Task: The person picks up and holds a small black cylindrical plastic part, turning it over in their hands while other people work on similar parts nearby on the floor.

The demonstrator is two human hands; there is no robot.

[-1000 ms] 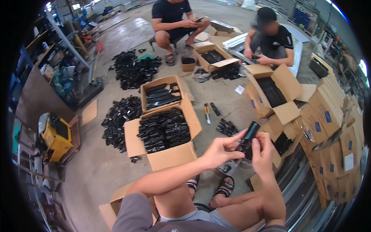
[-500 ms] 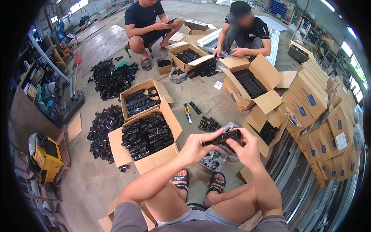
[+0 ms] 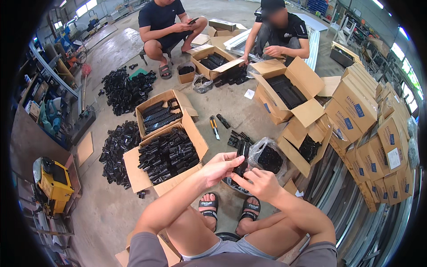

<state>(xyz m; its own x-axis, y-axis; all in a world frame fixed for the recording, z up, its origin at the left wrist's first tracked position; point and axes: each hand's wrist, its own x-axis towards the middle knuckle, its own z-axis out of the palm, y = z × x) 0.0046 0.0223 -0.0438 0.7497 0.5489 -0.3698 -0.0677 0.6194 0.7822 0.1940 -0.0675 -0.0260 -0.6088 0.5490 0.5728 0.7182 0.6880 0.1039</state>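
Both hands meet in front of my knees around a long black plastic part (image 3: pixel 242 156). My left hand (image 3: pixel 219 167) grips its middle from the left; my right hand (image 3: pixel 256 183) holds its lower end with the fingertips. The part stands nearly upright above a clear plastic bag of black pieces (image 3: pixel 267 156) on the floor. To the left stands an open cardboard box (image 3: pixel 138 174) packed with black parts.
A second open box (image 3: pixel 146 106) lies behind the first, with piles of black parts (image 3: pixel 116 149) on the floor left. A utility knife (image 3: pixel 214 127) lies ahead. Stacked cartons (image 3: pixel 378 133) rise right. Two people (image 3: pixel 167 22) squat at the back among more boxes.
The hands have lowered the black part from out at the right to a spot over the bag, and turned it nearly upright. The view has tilted down slightly.
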